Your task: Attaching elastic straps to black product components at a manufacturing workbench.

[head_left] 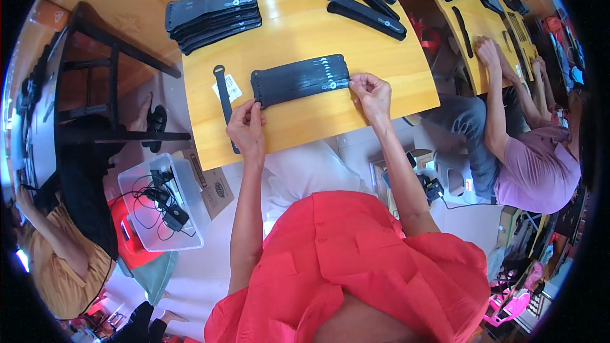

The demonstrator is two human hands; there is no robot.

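A row of overlapping black straps (292, 84) lies flat on the yellow table, with small round holes at the left end and white printed marks toward the right. My left hand (246, 129) is closed, thumb and finger pinching the row's lower left corner. At the right end, my right hand (373, 96) pinches the lower corner between thumb and fingers. Just left of the row lies a single black strap (224, 98) with a loop at its top, partly behind my left hand. A small white label (230, 89) sits beside that strap.
Farther back on the yellow table (292, 32) stand a stack of black straps (213, 13) and bundled straps (366, 16). A clear plastic bin (197, 232) with cables sits on the floor at left, near a dark chair (114, 82). Co-workers sit on both sides; one (534, 165) works at another table.
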